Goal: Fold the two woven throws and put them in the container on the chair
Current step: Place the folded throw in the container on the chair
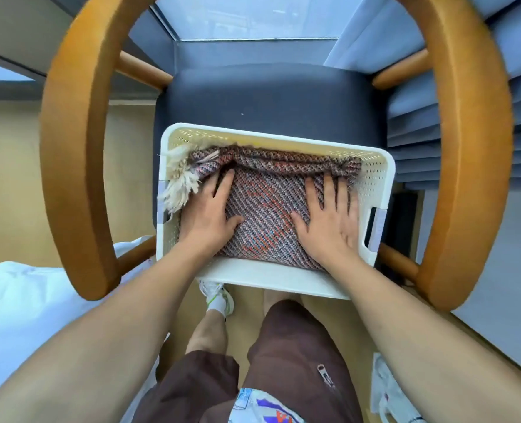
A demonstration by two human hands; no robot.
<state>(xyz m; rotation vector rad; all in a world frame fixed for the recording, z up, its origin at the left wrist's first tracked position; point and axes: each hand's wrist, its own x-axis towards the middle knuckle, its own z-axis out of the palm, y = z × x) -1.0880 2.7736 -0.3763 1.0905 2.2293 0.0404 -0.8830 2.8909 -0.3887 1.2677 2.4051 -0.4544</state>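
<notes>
A white perforated plastic basket (375, 175) sits on the dark grey seat of a wooden armchair (69, 154). Inside it lies a folded woven throw (268, 203) in red, grey and blue diagonal weave, with a cream fringe (179, 181) spilling over the basket's left rim. A second fold of the same weave bunches along the far wall; I cannot tell whether it is a separate throw. My left hand (210, 209) presses flat on the throw's left side. My right hand (329, 215) presses flat on its right side, fingers spread.
The chair's curved orange-brown armrests ring the basket on both sides. White bedding (18, 300) lies at the lower left. Grey-blue curtains (454, 123) hang at the right, with a window behind the chair. My legs and a white shoe stand below the basket.
</notes>
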